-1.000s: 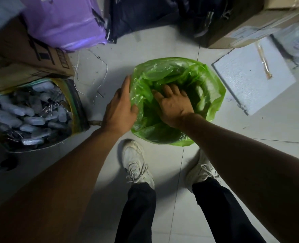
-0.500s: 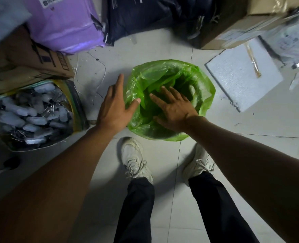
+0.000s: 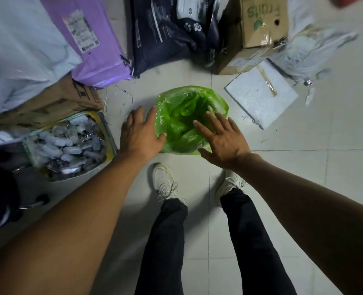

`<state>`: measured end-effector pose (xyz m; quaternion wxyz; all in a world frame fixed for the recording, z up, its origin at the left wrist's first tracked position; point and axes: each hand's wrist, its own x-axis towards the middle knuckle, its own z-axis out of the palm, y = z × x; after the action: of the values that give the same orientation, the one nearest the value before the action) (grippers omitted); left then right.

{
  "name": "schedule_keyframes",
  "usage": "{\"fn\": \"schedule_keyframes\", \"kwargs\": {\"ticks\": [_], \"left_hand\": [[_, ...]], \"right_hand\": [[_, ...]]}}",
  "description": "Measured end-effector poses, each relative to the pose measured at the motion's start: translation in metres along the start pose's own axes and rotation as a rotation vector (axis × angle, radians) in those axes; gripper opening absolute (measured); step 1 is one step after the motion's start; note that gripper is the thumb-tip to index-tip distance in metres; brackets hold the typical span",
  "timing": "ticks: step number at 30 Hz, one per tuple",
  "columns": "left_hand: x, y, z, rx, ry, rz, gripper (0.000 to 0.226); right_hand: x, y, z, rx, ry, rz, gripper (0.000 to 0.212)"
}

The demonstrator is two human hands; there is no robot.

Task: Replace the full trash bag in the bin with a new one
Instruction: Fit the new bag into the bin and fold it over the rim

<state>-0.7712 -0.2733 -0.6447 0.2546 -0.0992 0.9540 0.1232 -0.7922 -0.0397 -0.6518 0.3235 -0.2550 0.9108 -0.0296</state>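
A green bag (image 3: 182, 124) lines a small bin on the tile floor (image 3: 283, 177), its plastic folded out over the rim so the bin itself is hidden; the crumpled film sinks into a hollow in the middle. The bag stands just ahead of the person's shoes (image 3: 165, 184), between the two hands.

The left hand (image 3: 140, 135) lies flat against the bag's left side, fingers spread wide and pointing away from the person. Its thumb tip touches the green film at the near-left rim, while the other fingers rest outside the rim; whether they touch the floor or the bin's wall cannot be told. It grips nothing.

The right hand (image 3: 223, 139) is spread wide, palm down, over the near-right part of the bag. Its fingertips reach over the hollow, and its thumb lies along the near edge of the plastic. It holds nothing; whether the palm presses on the film or hovers just above it cannot be told.

Beyond the left fingers lie thin wires (image 3: 121, 99) on the floor, then a purple parcel (image 3: 95, 50) and a dark parcel (image 3: 172, 28). Left of the left hand stands a sack (image 3: 69, 145) of small pale items. Beyond the right fingers lies a white foam slab (image 3: 259, 96), with a cardboard box (image 3: 253, 35) past it.
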Motion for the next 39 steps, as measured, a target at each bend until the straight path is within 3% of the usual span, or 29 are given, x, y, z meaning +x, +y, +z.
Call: {"fn": "schedule_keyframes", "kwargs": {"ticks": [8,25,32,39], "left_hand": [[-0.059,0.024,-0.045,0.064,0.035,0.084,0.073],[0.009,0.024,0.119,0.126,-0.084,0.086,0.067],[0.010,0.011,0.137,0.129,-0.056,0.097,0.064],[0.010,0.010,0.146,0.151,-0.087,0.101,0.062]], "right_hand": [[-0.072,-0.001,-0.020,0.001,0.047,0.065,0.076],[0.016,0.050,0.109,-0.092,-0.070,0.034,0.067],[0.008,0.054,0.127,0.097,0.083,0.116,0.069],[0.024,0.049,0.142,0.176,-0.121,0.179,0.075]]}}
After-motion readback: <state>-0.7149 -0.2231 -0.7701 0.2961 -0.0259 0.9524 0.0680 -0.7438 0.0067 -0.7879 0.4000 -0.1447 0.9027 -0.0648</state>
